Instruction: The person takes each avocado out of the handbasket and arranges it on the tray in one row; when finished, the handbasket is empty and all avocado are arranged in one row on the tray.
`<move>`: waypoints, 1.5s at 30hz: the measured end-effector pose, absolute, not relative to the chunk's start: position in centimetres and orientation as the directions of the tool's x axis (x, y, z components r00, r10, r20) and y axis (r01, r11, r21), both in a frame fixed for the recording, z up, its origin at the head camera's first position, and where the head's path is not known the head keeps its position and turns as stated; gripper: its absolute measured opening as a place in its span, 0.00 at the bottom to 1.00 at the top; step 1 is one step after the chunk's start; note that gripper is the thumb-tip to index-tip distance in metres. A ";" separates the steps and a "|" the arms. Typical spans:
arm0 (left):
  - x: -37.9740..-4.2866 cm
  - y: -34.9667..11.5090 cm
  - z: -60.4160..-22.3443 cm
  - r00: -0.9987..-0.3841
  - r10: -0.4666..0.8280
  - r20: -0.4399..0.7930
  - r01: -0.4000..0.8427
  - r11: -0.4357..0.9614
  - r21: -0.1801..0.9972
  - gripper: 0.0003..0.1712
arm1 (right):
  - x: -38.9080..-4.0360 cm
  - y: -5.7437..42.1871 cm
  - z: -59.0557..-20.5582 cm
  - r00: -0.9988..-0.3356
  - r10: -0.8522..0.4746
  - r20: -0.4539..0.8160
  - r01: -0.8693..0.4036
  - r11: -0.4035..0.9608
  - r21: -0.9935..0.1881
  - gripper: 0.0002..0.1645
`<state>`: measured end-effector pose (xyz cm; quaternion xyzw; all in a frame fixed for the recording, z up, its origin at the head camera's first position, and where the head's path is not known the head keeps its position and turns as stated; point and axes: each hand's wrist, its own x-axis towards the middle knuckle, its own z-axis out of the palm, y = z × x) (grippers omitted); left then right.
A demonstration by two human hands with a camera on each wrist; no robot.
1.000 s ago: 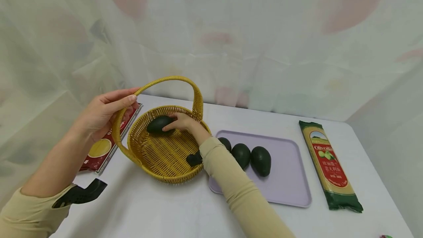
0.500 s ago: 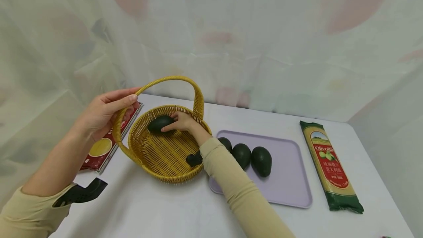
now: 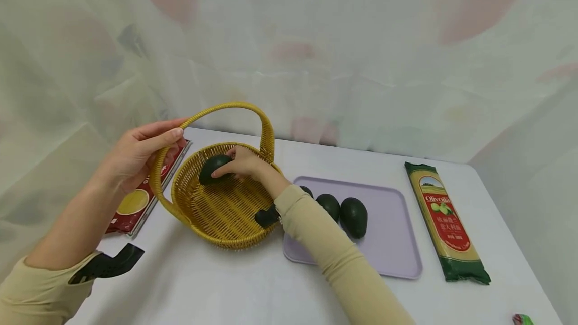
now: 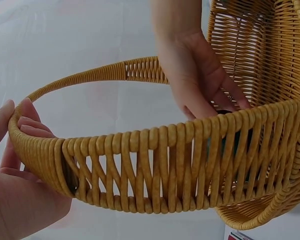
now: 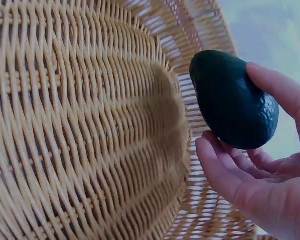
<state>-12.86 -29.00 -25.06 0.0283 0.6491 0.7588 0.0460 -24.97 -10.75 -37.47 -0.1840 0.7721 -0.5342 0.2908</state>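
A round yellow wicker basket (image 3: 228, 240) stands on the white table, its tall arched handle (image 3: 239, 106) rising above it. My left hand (image 3: 140, 152) grips the left part of that handle, thumb and fingers wrapped round it in the left wrist view. Inside the basket, my right hand (image 3: 246, 162) holds a dark green avocado (image 3: 209, 170) near the back left wall. From the right wrist, the avocado (image 5: 232, 100) shows between the thumb on one side and the curled fingers (image 5: 215, 165) on the other, tilted over the woven bottom.
Right of the basket lies a lilac tray (image 3: 393, 245) with avocados (image 3: 354, 217) on it, partly behind the right sleeve. A pasta packet (image 3: 444, 224) lies farther right. Beyond the handle, at left, is a red packet (image 3: 135, 202). A small red-green item (image 3: 523, 319) shows at bottom right.
My right hand has risen slightly, and the avocado in it has turned, its right end tipping up. The left hand stays on the handle. The head view has shifted a little.
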 end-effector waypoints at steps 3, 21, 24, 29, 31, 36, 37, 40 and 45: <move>-12.9 -29.1 -25.0 -0.994 0.103 -0.018 -0.033 -0.146 0.989 0.13 | -24.6 -10.8 -36.7 -0.732 -0.627 -0.267 0.096 0.293 -0.951 0.40; -13.3 -29.1 -24.9 -0.995 0.096 -0.024 -0.037 -0.135 0.990 0.13 | -21.1 -7.3 -35.0 -0.739 -0.577 -0.348 0.467 -0.067 -0.882 0.40; -13.4 -29.2 -24.9 -0.994 0.102 -0.029 -0.044 -0.143 0.989 0.13 | -20.2 -6.4 -34.9 -0.749 -0.565 -0.345 0.485 -0.113 -0.867 0.41; -13.4 -29.4 -25.0 -0.995 0.098 -0.036 -0.050 -0.142 0.989 0.13 | -18.7 -4.6 -34.6 -0.753 -0.575 -0.319 0.465 -0.123 -0.877 0.39; -13.5 -29.5 -25.1 -0.994 0.103 -0.036 -0.051 -0.151 0.987 0.13 | -18.1 -3.8 -34.6 -0.749 -0.588 -0.305 0.448 -0.110 -0.887 0.38; -13.6 -29.7 -25.2 -0.991 0.134 -0.030 -0.056 -0.198 0.979 0.14 | -16.8 -1.8 -34.6 -0.735 -0.603 -0.311 0.445 -0.083 -0.892 0.38; -13.6 -29.8 -25.2 -0.990 0.140 -0.029 -0.058 -0.207 0.977 0.14 | -16.6 -1.4 -34.6 -0.732 -0.604 -0.316 0.451 -0.081 -0.889 0.38; -13.6 -29.8 -25.2 -0.990 0.137 -0.032 -0.059 -0.200 0.978 0.14 | -15.8 -0.3 -34.7 -0.724 -0.605 -0.332 0.473 -0.085 -0.877 0.39; -13.7 -30.0 -25.2 -0.989 0.146 -0.031 -0.061 -0.205 0.977 0.14 | -14.7 1.7 -34.8 -0.723 -0.603 -0.338 0.500 -0.118 -0.858 0.40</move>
